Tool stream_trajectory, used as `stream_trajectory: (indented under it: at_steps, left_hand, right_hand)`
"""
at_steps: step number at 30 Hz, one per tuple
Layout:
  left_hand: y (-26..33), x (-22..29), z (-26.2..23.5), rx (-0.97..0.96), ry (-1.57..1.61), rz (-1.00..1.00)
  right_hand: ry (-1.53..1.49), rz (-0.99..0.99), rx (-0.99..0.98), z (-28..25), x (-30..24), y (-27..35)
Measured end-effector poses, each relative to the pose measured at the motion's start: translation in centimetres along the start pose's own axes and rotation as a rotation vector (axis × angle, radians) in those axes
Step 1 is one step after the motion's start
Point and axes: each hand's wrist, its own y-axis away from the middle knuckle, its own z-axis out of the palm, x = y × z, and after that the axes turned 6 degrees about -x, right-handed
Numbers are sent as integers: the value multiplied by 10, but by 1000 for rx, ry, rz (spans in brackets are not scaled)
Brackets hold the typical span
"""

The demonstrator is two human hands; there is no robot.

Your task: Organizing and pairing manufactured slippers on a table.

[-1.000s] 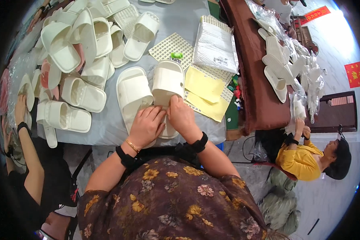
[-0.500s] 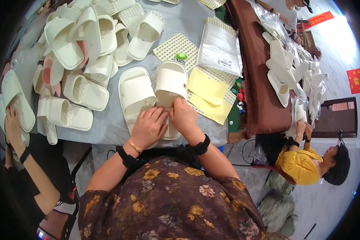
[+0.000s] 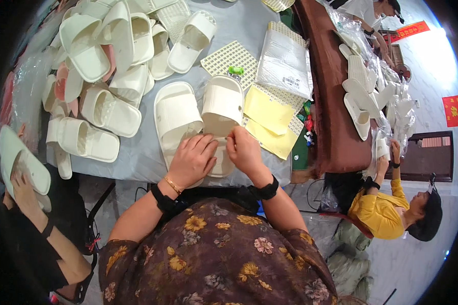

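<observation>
A pair of cream slide slippers lies side by side in front of me: the left slipper (image 3: pixel 177 112) and the right slipper (image 3: pixel 222 104), toes pointing away. My left hand (image 3: pixel 192 158) rests flat across the inner edges of both, fingers stretched out over the right slipper's footbed. Just beyond those fingertips, my right hand (image 3: pixel 245 149) is curled in a pinch at the outer side of the right slipper, below its strap. Whatever the pinch may hold is hidden. Yellow sticker sheets (image 3: pixel 269 114) lie to the right of the pair.
A heap of cream slippers (image 3: pixel 109 109) fills the table's left side. Patterned sticker sheets (image 3: pixel 229 58), a green tape roll (image 3: pixel 235 70) and a silver padded mailer (image 3: pixel 285 63) lie beyond. At left, a co-worker's hand (image 3: pixel 28 193) holds a slipper; others work at right.
My right hand has drawn slightly away from the right slipper, toward the right. My left hand stays on the pair. The co-worker at left has tilted and shifted the slipper held there.
</observation>
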Motion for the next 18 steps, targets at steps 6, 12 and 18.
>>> stream_trajectory:
  at_steps: [6, 12, 18]
  left_hand:
    - [1, 1, -2, -3, -52, -4]
    - [1, 1, -1, -21, -28, -19]
    - [2, 2, -2, -20, -39, -19]
  right_hand:
    - [-151, 154, 111, -73, 56, -28]
    - [41, 112, -140, -85, 109, -55]
    - [172, 133, -203, -70, 125, -65]
